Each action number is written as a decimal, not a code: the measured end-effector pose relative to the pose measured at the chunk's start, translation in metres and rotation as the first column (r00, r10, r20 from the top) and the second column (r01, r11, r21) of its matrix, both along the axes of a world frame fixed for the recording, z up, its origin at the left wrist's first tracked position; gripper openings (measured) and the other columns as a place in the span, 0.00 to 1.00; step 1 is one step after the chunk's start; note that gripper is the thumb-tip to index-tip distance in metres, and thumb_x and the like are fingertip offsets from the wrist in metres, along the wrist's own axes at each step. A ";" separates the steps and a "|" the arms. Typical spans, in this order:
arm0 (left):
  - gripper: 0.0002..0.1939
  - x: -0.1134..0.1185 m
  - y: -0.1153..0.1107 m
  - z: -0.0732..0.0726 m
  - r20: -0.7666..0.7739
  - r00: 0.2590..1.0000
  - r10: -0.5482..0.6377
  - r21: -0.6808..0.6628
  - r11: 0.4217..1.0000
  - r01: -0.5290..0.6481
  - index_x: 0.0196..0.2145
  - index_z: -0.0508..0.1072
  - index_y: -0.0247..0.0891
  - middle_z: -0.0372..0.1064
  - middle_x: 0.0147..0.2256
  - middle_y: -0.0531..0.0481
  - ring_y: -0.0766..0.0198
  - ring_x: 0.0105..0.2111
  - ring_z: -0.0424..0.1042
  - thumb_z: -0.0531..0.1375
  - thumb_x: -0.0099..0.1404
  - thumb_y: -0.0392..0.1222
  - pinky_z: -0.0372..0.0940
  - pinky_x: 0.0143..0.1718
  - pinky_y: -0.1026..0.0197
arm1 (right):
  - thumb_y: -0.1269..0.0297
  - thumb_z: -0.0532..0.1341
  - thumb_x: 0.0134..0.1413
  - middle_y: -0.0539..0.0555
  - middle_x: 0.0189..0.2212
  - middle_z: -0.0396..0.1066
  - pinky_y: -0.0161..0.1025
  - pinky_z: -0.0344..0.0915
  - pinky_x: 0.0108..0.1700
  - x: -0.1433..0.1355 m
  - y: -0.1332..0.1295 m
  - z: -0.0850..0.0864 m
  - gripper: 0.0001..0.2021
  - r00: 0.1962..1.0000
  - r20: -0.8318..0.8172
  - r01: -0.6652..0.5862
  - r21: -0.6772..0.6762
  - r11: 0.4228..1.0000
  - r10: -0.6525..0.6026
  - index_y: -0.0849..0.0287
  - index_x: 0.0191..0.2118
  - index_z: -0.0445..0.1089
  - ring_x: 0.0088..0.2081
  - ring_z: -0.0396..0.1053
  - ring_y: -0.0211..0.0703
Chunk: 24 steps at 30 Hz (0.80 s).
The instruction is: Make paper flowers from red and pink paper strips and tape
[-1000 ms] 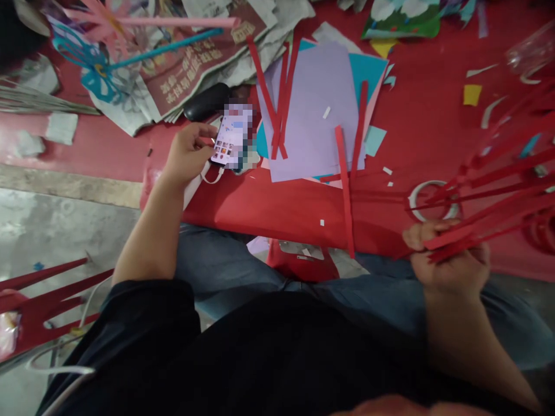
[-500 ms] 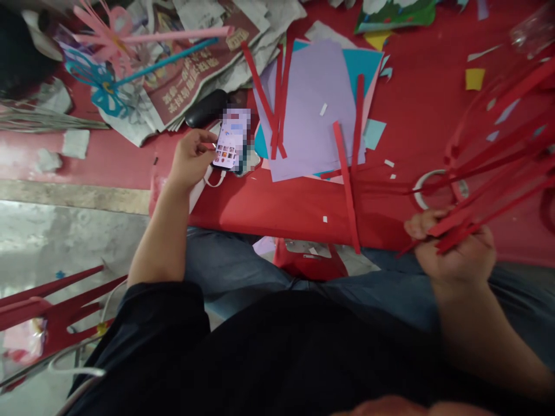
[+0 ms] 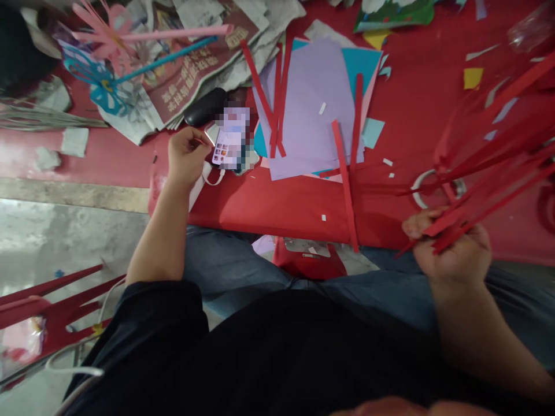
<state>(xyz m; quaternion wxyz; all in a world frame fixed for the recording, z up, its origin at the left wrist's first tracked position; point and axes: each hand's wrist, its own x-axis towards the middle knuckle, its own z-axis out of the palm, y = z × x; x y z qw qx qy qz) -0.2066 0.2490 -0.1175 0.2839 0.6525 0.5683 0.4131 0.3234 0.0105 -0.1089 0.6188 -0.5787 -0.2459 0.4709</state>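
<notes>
My left hand (image 3: pixel 187 157) is just left of a lit phone (image 3: pixel 229 138) lying on the table. Its fingers are curled, thumb and forefinger pinched together near the phone's edge; whatever may be between them is too small to make out. A white cable (image 3: pixel 213 182) is plugged into the phone's lower end. At the right, my right hand (image 3: pixel 455 251) is closed around a bunch of red paper strips (image 3: pixel 481 199), which fan out up and to the right, blurred. Behind them lies a white tape roll (image 3: pixel 421 189).
Purple paper sheets (image 3: pixel 316 115) lie mid-table over blue and pink ones, with loose red strips (image 3: pixel 344 185) on and beside them. A black case (image 3: pixel 206 107), crumpled newspaper (image 3: pixel 186 75), a blue paper flower (image 3: pixel 104 86) and a pink one (image 3: pixel 113 37) are at upper left.
My left hand has drawn slightly left, away from the phone, with its fingers closer together. The strips in my right hand have swayed a little while that hand stays almost in place.
</notes>
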 end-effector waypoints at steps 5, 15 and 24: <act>0.05 -0.004 -0.004 0.004 -0.148 0.989 0.009 0.082 0.997 0.003 0.35 0.83 0.37 0.70 0.33 0.52 0.69 0.34 0.65 0.66 0.64 0.31 0.60 0.39 0.53 | 0.64 0.72 0.40 0.51 0.19 0.66 0.43 0.61 0.27 0.000 -0.002 -0.002 0.05 1.000 0.014 0.012 0.041 0.999 -0.012 0.51 0.29 0.82 0.24 0.61 0.44; 0.05 0.000 -0.011 0.013 -0.275 0.957 -0.091 -0.010 0.996 0.091 0.34 0.84 0.43 0.75 0.40 0.47 0.60 0.41 0.73 0.70 0.66 0.44 0.69 0.42 0.52 | 0.66 0.71 0.36 0.52 0.20 0.67 0.43 0.59 0.25 0.000 -0.004 -0.002 0.07 1.000 0.014 0.017 0.032 0.999 -0.018 0.51 0.28 0.82 0.24 0.63 0.45; 0.08 0.003 -0.012 0.013 -0.274 0.954 -0.120 0.045 0.989 0.137 0.33 0.85 0.45 0.70 0.39 0.46 0.60 0.40 0.70 0.68 0.61 0.33 0.70 0.42 0.52 | 0.68 0.72 0.37 0.54 0.21 0.69 0.47 0.61 0.26 0.002 -0.007 -0.006 0.08 0.999 -0.016 0.029 0.048 0.998 -0.028 0.54 0.29 0.83 0.24 0.63 0.47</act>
